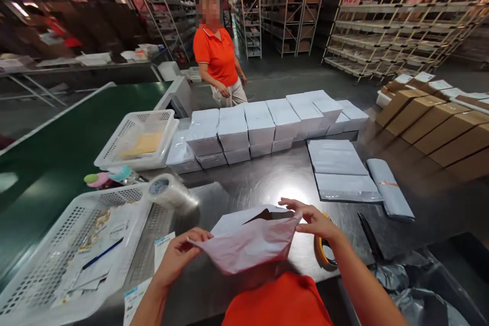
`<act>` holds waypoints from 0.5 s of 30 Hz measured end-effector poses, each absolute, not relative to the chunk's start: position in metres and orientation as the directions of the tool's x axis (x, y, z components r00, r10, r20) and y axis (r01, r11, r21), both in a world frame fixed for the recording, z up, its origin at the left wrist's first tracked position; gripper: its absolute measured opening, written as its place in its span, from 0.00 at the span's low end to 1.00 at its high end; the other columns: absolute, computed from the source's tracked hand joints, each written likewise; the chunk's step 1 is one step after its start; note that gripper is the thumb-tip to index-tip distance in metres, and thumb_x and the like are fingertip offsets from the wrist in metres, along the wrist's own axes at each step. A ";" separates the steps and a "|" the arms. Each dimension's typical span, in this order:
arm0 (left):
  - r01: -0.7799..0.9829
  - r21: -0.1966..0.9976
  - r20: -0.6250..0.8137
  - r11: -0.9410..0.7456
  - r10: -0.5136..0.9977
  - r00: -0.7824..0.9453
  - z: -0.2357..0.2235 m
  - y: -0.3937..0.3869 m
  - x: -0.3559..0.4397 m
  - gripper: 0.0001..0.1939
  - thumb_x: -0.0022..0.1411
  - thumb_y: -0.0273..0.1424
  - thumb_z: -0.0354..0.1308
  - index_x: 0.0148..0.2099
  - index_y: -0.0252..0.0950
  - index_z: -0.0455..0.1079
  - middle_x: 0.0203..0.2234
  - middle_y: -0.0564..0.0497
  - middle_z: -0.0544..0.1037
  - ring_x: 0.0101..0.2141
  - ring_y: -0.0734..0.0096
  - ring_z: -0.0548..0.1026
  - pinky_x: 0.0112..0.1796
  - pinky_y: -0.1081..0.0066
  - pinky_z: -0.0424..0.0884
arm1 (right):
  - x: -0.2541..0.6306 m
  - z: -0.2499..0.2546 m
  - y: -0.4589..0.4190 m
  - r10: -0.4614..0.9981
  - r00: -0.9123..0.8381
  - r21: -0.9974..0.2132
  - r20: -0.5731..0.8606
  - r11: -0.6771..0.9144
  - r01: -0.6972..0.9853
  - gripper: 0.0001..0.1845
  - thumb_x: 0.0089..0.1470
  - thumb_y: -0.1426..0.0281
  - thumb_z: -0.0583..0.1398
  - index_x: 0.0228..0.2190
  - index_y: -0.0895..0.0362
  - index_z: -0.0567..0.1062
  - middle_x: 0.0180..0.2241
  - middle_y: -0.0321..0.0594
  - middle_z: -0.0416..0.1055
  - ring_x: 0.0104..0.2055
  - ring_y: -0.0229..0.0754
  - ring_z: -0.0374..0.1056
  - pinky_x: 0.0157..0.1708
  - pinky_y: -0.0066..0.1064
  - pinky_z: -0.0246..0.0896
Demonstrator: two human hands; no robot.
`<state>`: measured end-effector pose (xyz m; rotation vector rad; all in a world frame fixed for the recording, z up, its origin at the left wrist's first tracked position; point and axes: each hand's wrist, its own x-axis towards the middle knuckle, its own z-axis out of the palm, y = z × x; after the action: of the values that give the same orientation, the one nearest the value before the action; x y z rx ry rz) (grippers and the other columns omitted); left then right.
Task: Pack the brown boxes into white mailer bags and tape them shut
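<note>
I hold a pale grey plastic mailer bag [252, 242] above the near edge of a shiny metal table [263, 183]. My left hand [179, 254] pinches the bag's left corner. My right hand [315, 220] grips its upper right edge, and the mouth of the bag gapes open between them, showing a dark inside. An orange garment [277, 300] lies just below the bag, against my body. A yellow tape roll [324, 254] sits under my right wrist.
A row of white wrapped packages [263, 125] lines the table's far side. Flat grey mailers [340, 168] and a rolled one [389, 188] lie right. White baskets [72, 254] [139, 137] and a clear tape roll [166, 189] stand left, by a green conveyor [57, 147]. A person in orange [217, 56] stands beyond; cardboard boxes [431, 122] are stacked right.
</note>
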<state>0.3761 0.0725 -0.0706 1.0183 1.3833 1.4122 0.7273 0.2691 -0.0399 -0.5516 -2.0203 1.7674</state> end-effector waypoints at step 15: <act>-0.220 0.954 -0.294 0.204 0.786 -0.544 -0.079 0.063 0.381 0.25 0.29 0.45 0.76 0.30 0.36 0.80 0.28 0.46 0.81 0.32 0.62 0.76 0.35 0.67 0.73 | 0.737 -0.050 0.233 0.846 -0.533 -0.956 -0.016 0.144 0.257 0.27 0.49 0.44 0.61 0.21 0.55 0.74 0.26 0.42 0.72 0.33 0.46 0.68 0.37 0.36 0.64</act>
<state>0.3809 0.0625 -0.0793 0.5451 1.6231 1.4807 0.7370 0.2328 -0.0501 -1.0526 -1.8805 1.4021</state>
